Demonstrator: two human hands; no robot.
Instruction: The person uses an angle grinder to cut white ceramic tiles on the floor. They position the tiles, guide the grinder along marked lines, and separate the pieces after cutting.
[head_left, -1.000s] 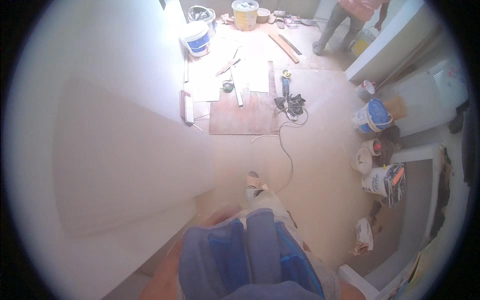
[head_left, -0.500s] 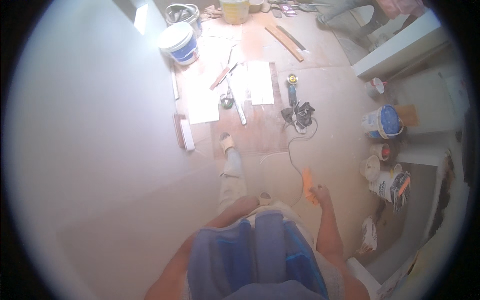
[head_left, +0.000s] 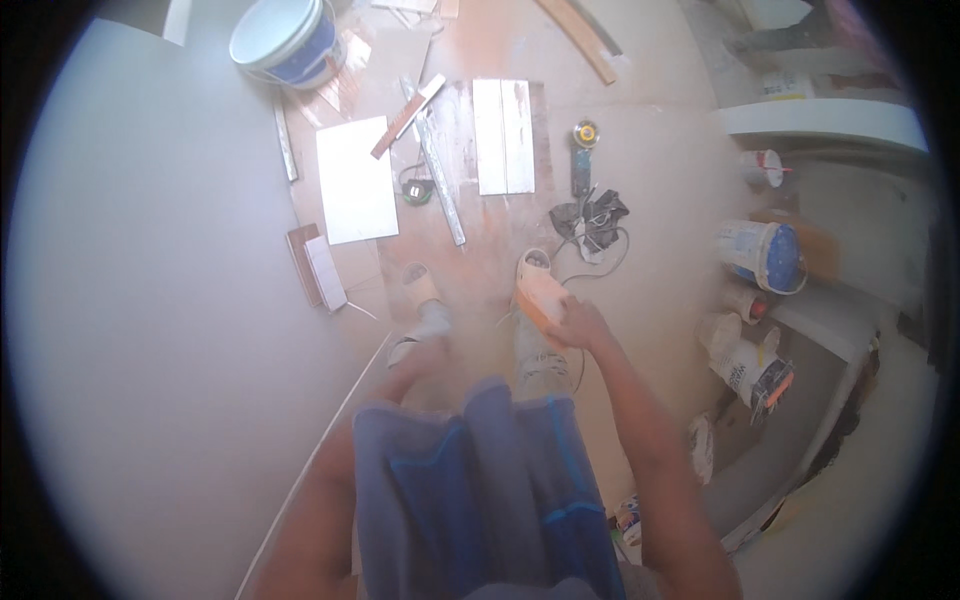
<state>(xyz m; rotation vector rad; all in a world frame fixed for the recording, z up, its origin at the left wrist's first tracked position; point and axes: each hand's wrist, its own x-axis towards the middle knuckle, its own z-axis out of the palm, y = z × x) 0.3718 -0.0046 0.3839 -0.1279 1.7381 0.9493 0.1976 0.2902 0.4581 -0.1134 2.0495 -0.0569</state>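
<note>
Right hand [head_left: 580,325] fingers clamped on one end of orange-and-white float [head_left: 540,297], likely light, stiff, dusty-slick; left hand hidden, fingers cannot tell.

A room under renovation: tiles [head_left: 353,180], a grinder [head_left: 583,150] and buckets [head_left: 285,40] litter the dusty floor [head_left: 660,210] at twelve o'clock.

Head camera looks straight down at the floor [head_left: 660,300]
</note>
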